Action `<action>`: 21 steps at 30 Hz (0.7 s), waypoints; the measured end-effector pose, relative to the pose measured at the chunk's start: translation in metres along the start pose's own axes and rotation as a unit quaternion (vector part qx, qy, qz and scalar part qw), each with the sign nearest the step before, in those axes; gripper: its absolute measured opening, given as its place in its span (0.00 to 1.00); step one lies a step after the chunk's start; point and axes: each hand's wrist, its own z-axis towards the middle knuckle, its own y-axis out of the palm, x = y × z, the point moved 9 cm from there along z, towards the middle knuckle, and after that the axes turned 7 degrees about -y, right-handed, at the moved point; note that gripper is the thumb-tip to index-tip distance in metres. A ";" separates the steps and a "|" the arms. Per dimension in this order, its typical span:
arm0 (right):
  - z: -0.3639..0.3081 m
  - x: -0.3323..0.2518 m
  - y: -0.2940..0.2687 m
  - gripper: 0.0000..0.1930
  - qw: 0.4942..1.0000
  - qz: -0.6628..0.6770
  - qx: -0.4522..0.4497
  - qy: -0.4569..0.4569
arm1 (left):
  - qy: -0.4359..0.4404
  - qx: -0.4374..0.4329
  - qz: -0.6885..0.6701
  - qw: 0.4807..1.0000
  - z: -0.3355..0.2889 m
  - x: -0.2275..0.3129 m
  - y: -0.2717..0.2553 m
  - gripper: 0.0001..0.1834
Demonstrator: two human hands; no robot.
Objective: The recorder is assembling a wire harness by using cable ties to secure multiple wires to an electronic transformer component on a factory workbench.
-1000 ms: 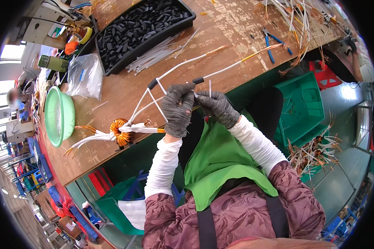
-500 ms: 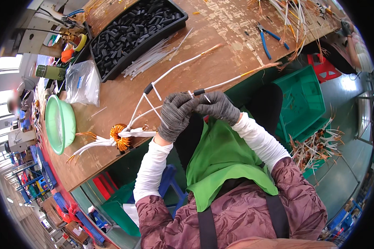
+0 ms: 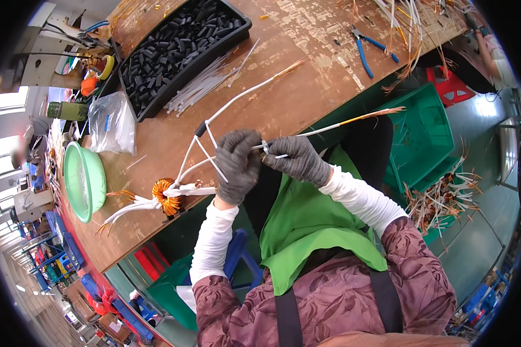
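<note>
In front of my lap, a white wire [image 3: 330,128] with a bare copper end runs through both my hands. My left hand [image 3: 237,168], in a grey glove, is closed round it on the coil side. My right hand [image 3: 298,159], gloved likewise, pinches the wire beside a white cable tie [image 3: 264,147] looped on it. My right fingers hide part of the tie and of the wire. The wire leads back to a copper-wound ring coil [image 3: 167,196] on the table. A second white wire [image 3: 249,91] carries a black sleeve [image 3: 201,128] with another cable tie.
A black tray [image 3: 138,110] of short black sleeves lies at the far left, with loose cable ties [image 3: 194,87] beside it. Further left are a plastic bag [image 3: 114,122] and a green basin [image 3: 71,191]. Blue-handled pliers [image 3: 363,58] lie far right; a green crate [image 3: 425,136] stands below.
My left hand has drawn apart from my right and its fingers have spread a little along the wire. The black sleeve that showed between my hands is now covered by my right hand.
</note>
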 end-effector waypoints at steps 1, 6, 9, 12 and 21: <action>0.000 -0.003 0.000 0.08 1.000 0.002 0.002 -0.021 | 0.031 -0.018 -0.001 0.999 -0.007 0.006 0.002 0.20; -0.004 -0.006 0.002 0.08 0.998 0.022 -0.005 -0.051 | 0.084 -0.041 0.054 0.994 -0.018 0.019 0.004 0.21; -0.009 0.002 0.002 0.07 0.999 0.027 -0.013 -0.035 | 0.105 -0.049 0.075 0.990 -0.019 0.023 0.006 0.20; -0.010 -0.006 0.010 0.06 0.998 0.018 -0.045 -0.032 | 0.115 -0.037 0.092 0.988 -0.015 0.021 0.010 0.20; -0.021 -0.031 0.018 0.09 0.989 0.102 -0.104 0.035 | -0.051 -0.065 0.010 0.996 -0.008 -0.026 0.019 0.13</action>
